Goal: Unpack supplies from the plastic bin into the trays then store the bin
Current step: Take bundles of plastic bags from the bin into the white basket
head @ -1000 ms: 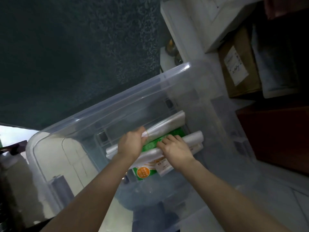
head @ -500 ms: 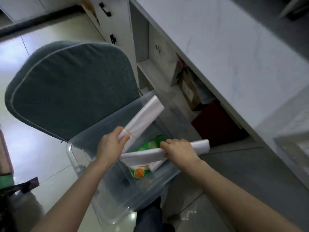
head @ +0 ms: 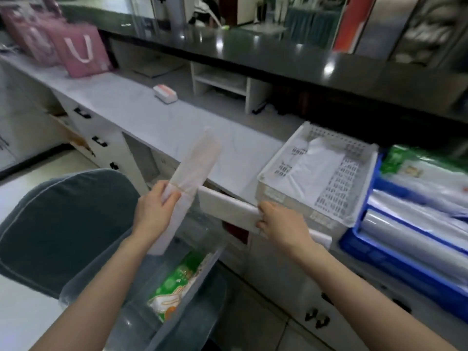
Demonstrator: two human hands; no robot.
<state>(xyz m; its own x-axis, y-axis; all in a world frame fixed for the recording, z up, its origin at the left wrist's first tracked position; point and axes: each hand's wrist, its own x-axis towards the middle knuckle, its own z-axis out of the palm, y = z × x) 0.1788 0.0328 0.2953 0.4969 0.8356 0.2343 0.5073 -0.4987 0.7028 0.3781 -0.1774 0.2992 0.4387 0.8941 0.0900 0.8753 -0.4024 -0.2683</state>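
Head view shows me partway through the unpacking; my left hand has its fingers wrapped around a banded roll of white bags, held tilted above the plastic bin; my right hand grips a second white roll, lying level just beside the front edge of the white tray; that tray sits on the surface and already holds some white bags; the blue tray next to it is loaded with clear rolls; one green packet lies in the bin, so I judge these two rolls and that packet remain to be placed, and the bin is not yet stored
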